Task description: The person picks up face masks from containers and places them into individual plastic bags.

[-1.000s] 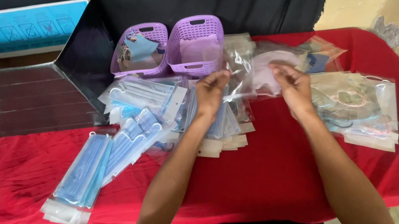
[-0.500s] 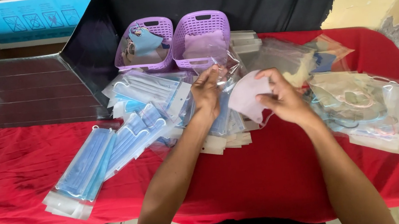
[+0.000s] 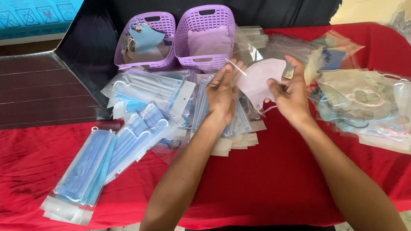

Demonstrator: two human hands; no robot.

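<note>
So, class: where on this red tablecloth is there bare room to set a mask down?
Bare red tablecloth runs along the near edge, between the blue packeted masks and the clear packets, around the forearms. The far half, toward the purple plastic baskets, is crowded.

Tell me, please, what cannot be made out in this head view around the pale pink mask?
- Pale pink mask: its side edges, covered by the left hand and right hand.
- Right purple basket: contents blurred behind its lattice wall.
- Packets under the hands: covered by them.
- Red table: near edge cut off by the frame.
</note>
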